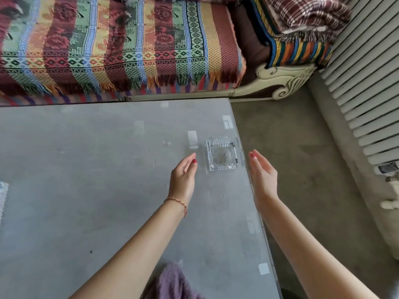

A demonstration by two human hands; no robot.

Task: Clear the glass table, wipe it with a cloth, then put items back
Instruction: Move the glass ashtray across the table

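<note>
Ashtray [222, 153]: glass, squarish, no long axis noted; set at the glass table's [86, 180] right edge.
Left hand [183, 175]: relaxed, empty, just left of ashtray.
Right hand [262, 171]: flat, empty, just right, beyond the edge.
Nearer: neither; ashtray lies between, slightly ahead.

Two bare forearms reach forward from the bottom edge, roughly parallel. The left hand [183, 177] is turned palm inward, its fingers loosely curved and together, holding nothing; a thin braided cord circles the left wrist [176, 203]. The right hand [262, 172] faces it, palm inward, fingers straight and together, thumb lying along the palm, also holding nothing. The fingernails on both hands are painted red. The two hands are level with each other, with a gap between them.
</note>
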